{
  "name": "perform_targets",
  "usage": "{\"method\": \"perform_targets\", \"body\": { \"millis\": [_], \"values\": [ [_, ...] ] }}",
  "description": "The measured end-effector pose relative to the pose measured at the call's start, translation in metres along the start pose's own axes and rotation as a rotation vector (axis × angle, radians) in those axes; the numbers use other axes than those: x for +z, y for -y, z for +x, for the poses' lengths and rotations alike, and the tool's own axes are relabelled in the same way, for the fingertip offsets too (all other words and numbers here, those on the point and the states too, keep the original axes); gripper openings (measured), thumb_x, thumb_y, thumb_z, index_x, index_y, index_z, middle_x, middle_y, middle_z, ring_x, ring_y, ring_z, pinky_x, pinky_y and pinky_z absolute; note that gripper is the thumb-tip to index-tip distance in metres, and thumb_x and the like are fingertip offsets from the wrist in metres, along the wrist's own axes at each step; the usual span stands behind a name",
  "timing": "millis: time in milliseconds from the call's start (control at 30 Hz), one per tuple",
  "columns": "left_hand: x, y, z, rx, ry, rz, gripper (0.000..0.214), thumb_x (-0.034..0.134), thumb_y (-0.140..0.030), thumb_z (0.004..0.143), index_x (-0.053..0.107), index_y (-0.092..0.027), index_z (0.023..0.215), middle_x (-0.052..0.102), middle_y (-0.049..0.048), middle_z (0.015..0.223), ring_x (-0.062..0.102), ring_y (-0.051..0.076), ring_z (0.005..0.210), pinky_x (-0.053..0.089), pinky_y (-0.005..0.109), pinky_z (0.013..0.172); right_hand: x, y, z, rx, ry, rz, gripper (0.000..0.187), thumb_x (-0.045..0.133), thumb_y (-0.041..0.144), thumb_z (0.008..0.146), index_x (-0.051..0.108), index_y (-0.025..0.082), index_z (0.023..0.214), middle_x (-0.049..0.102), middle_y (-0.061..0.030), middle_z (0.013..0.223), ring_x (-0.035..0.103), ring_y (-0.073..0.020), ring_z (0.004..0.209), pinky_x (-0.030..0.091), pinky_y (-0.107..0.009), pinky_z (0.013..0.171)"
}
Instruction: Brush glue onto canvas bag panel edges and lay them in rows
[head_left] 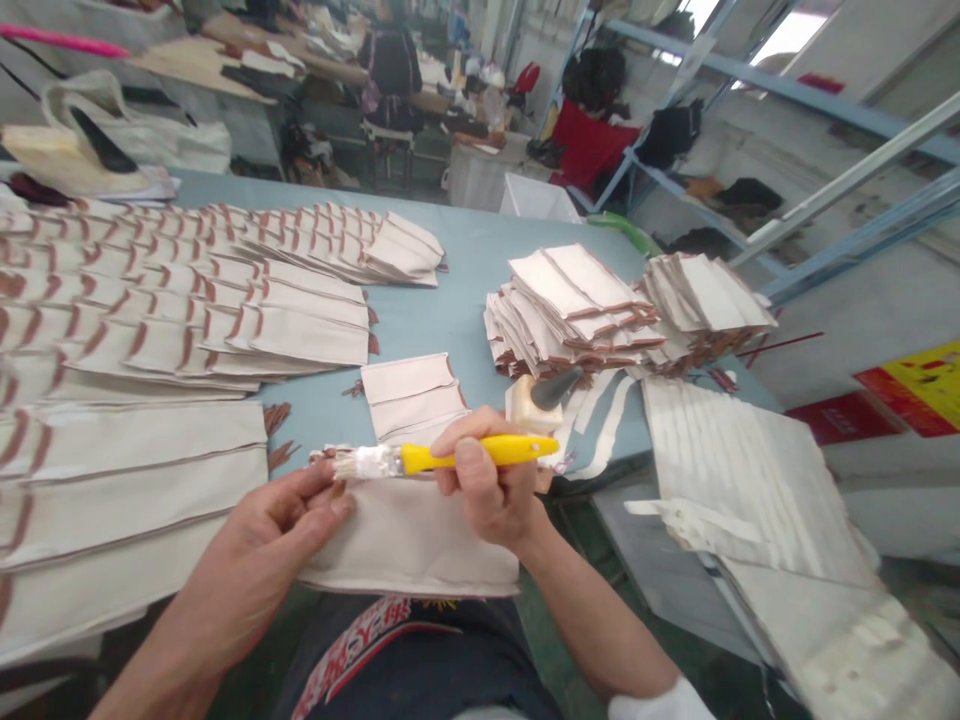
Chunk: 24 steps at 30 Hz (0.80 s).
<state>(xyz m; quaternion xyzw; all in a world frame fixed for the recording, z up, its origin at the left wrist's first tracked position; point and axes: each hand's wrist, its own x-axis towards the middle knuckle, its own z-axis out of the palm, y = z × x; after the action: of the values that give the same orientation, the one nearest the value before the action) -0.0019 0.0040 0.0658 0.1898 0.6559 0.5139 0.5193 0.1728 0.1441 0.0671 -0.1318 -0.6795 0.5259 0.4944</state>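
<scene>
My right hand [484,485] is closed around the yellow handle of a paintbrush [442,458], held level with its bristles pointing left. My left hand [281,525] rests on the left end of a cream fabric piece [420,545] at the table's near edge, fingers pinched at the brush bristles and the fabric's edge. More cream pieces [412,395] lie just beyond the brush.
Rows of cream pieces with brown trim [187,300] cover the left of the blue table [450,300]. Two stacks [570,310] stand at the right, a glue pot [536,400] before them. White strips [735,470] lie on a lower surface at the right. A person stands far back.
</scene>
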Motion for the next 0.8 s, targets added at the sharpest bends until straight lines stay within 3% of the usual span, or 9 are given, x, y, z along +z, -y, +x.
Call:
{"method": "perform_targets", "body": {
  "millis": [133,200,300,367,433,500,633,700,800],
  "values": [
    [0.007,-0.002,-0.005,0.007,0.013,-0.045,0.04,0.102,-0.046,0.065,0.087,-0.021,0.092,0.082,0.0006,0.076,0.07,0.019,0.069,0.057,0.025,0.061,-0.002,-0.009,0.002,-0.285,0.037,-0.142,0.024,0.06,0.041,0.115,0.071,0.025,0.1,0.071,0.0033,0.069,0.059,-0.0111,0.049,0.056,-0.025,0.058],
    [0.008,-0.002,-0.004,-0.025,-0.001,-0.1,0.039,0.103,-0.043,0.06,0.085,-0.021,0.088,0.081,-0.0004,0.075,0.068,0.017,0.065,0.056,0.024,0.059,-0.004,-0.01,0.001,-0.349,0.001,-0.128,0.022,0.06,0.04,0.115,0.072,0.026,0.103,0.071,0.0034,0.068,0.061,-0.0118,0.05,0.057,-0.025,0.058],
    [0.007,-0.003,-0.003,-0.049,-0.016,-0.125,0.038,0.103,-0.039,0.056,0.084,-0.021,0.084,0.082,0.0004,0.077,0.069,0.017,0.065,0.053,0.023,0.057,-0.013,-0.003,-0.001,-0.208,-0.016,-0.067,0.031,0.054,0.046,0.117,0.073,0.025,0.104,0.069,0.0029,0.064,0.06,-0.0126,0.046,0.054,-0.024,0.049],
    [0.007,-0.004,-0.002,-0.038,-0.005,-0.104,0.037,0.102,-0.039,0.057,0.086,-0.021,0.084,0.085,0.0029,0.082,0.071,0.018,0.067,0.054,0.023,0.057,-0.02,0.003,0.002,-0.094,0.072,-0.036,0.037,0.053,0.05,0.116,0.074,0.024,0.102,0.067,0.0026,0.063,0.059,-0.0128,0.045,0.05,-0.024,0.045],
    [0.008,-0.007,-0.003,-0.044,0.019,-0.095,0.039,0.102,-0.041,0.057,0.087,-0.02,0.086,0.086,0.005,0.084,0.073,0.02,0.068,0.055,0.024,0.056,-0.024,0.007,0.01,-0.081,0.189,-0.088,0.036,0.055,0.048,0.115,0.075,0.023,0.099,0.069,0.0012,0.065,0.064,-0.0136,0.05,0.053,-0.024,0.047],
    [0.009,-0.01,-0.003,-0.063,0.01,-0.108,0.042,0.103,-0.041,0.055,0.088,-0.02,0.087,0.086,0.0048,0.081,0.072,0.019,0.066,0.055,0.024,0.056,-0.023,0.006,0.02,-0.219,0.264,-0.185,0.028,0.058,0.038,0.113,0.075,0.023,0.097,0.075,-0.0003,0.072,0.072,-0.0141,0.058,0.06,-0.024,0.057],
    [0.009,-0.013,-0.003,-0.09,-0.047,-0.183,0.043,0.105,-0.039,0.051,0.089,-0.02,0.086,0.082,0.0007,0.071,0.072,0.018,0.065,0.055,0.022,0.056,-0.017,-0.004,0.031,-0.62,0.27,-0.291,0.013,0.061,0.021,0.109,0.072,0.025,0.103,0.081,0.0006,0.078,0.077,-0.0125,0.064,0.064,-0.021,0.067],
    [0.008,-0.012,-0.003,-0.087,-0.036,-0.213,0.042,0.106,-0.04,0.054,0.089,-0.021,0.088,0.08,-0.0008,0.066,0.072,0.018,0.064,0.058,0.024,0.058,-0.015,-0.008,0.028,-0.688,0.286,-0.33,0.01,0.064,0.019,0.107,0.07,0.026,0.109,0.081,0.0013,0.078,0.077,-0.0126,0.063,0.063,-0.021,0.065],
    [0.008,-0.007,-0.002,-0.053,0.0,-0.198,0.041,0.106,-0.045,0.059,0.09,-0.022,0.09,0.082,0.0002,0.07,0.073,0.019,0.066,0.06,0.026,0.061,-0.019,-0.009,0.021,-0.668,0.363,-0.408,0.012,0.067,0.019,0.105,0.067,0.028,0.112,0.08,0.0028,0.078,0.075,-0.0126,0.06,0.063,-0.023,0.064]
  ]
}}
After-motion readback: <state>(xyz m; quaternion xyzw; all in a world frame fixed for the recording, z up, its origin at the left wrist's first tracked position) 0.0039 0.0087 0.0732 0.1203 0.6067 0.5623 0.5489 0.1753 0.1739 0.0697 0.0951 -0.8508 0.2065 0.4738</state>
